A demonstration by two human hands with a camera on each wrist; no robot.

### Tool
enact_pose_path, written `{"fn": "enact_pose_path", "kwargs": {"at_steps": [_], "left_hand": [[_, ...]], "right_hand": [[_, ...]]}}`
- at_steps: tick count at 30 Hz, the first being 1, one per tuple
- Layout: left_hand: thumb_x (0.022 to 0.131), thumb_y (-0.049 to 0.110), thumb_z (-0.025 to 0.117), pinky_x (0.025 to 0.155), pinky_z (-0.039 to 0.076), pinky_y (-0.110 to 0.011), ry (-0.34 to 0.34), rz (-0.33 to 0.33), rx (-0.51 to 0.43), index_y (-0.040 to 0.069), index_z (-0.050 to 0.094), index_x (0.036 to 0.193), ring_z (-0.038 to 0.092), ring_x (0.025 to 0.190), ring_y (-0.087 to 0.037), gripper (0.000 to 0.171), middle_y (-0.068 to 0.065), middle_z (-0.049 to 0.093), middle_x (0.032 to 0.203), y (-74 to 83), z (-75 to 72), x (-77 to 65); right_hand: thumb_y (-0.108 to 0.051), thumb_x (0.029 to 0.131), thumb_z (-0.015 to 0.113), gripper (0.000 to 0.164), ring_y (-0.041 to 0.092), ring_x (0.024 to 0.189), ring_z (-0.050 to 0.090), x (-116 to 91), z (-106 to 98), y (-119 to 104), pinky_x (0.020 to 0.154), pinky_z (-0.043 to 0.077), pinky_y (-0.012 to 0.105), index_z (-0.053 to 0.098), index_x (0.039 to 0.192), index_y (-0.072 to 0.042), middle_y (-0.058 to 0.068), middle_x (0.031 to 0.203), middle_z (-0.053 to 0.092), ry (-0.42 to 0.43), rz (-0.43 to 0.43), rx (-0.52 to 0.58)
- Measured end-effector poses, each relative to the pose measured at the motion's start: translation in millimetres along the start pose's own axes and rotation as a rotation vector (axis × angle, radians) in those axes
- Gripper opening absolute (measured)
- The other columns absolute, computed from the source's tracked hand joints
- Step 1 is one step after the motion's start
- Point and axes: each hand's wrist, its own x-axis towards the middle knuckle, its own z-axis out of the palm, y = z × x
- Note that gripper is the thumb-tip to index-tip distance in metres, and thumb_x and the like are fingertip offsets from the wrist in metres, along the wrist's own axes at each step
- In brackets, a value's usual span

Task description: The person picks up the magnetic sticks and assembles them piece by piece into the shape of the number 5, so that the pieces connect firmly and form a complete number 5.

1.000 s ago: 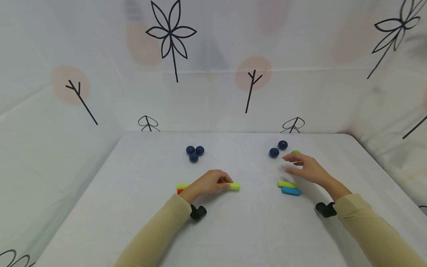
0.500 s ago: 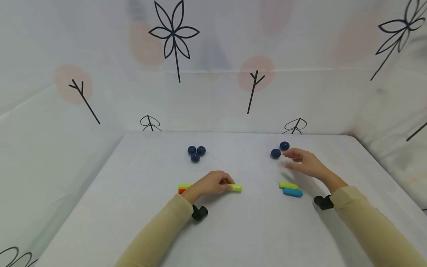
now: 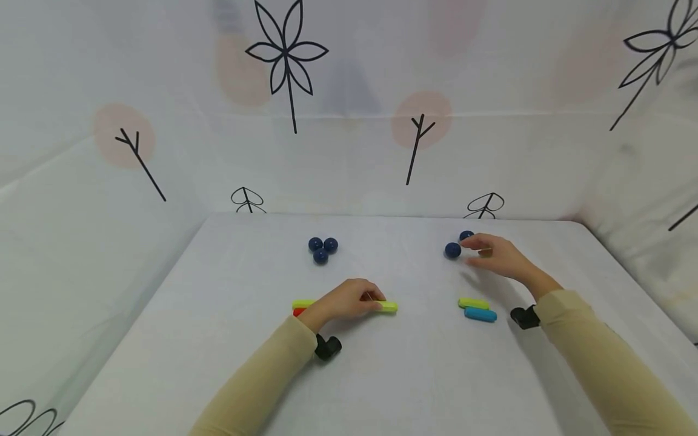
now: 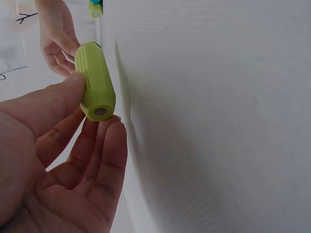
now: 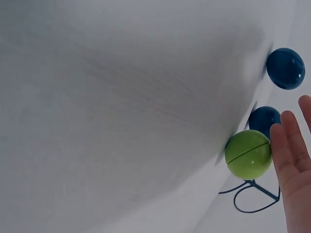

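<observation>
My left hand [image 3: 349, 298] pinches a yellow-green magnetic rod [image 4: 95, 80] between thumb and fingers; a grey disc shows in its near end. Under that wrist, another yellow-green stretch of rod [image 3: 302, 304] and a red rod [image 3: 299, 312] show, partly covered. At the right, my right hand [image 3: 504, 257] hovers low over the table with its fingers extended. In the right wrist view, those fingertips [image 5: 276, 133] lie right beside a green ball [image 5: 248, 154], apparently touching it. Two dark blue balls [image 5: 285, 68] are close by. From the head, the hand mostly hides the green ball.
Three dark blue balls [image 3: 320, 256] sit grouped at the back left of the white table [image 3: 392, 375]. A short yellow-green rod [image 3: 473, 303] and a blue rod [image 3: 480, 314] lie side by side nearer than my right hand. Patterned cloth [image 3: 349, 163] rises behind the table.
My right hand has moved slightly forward and left, now covering the green ball and part of the rear blue ball. The left hand keeps its grip in place. The head view has shifted slightly.
</observation>
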Motion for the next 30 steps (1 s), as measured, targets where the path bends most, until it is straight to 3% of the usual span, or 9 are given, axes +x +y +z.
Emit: {"fn": "enact_pose_path", "kwargs": {"at_steps": [17, 30], "left_hand": [[0.09, 0.018, 0.064, 0.074, 0.043, -0.021, 0.0, -0.001, -0.012, 0.014, 0.069, 0.104, 0.052, 0.08, -0.007, 0.015, 0.011, 0.059, 0.088, 2.5, -0.6, -1.7], [0.09, 0.019, 0.064, 0.074, 0.043, -0.021, -0.001, 0.001, -0.014, 0.015, 0.068, 0.104, 0.051, 0.081, -0.007, 0.015, 0.011, 0.058, 0.088, 0.9, 0.2, -0.8]], "right_hand": [[-0.001, 0.083, 0.067, 0.035, 0.039, 0.111, 0.05, 20.4, 2.9, -0.3, 0.092, 0.04, 0.051, 0.057, 0.116, 0.002, 0.021, 0.119, 0.056, -0.045, -0.018, -0.021], [0.004, 0.08, 0.068, 0.029, 0.036, 0.098, 0.055, 26.6, 6.4, -3.9, 0.086, 0.046, 0.047, 0.061, 0.108, 0.005, 0.019, 0.107, 0.056, -0.06, -0.024, -0.059]]}}
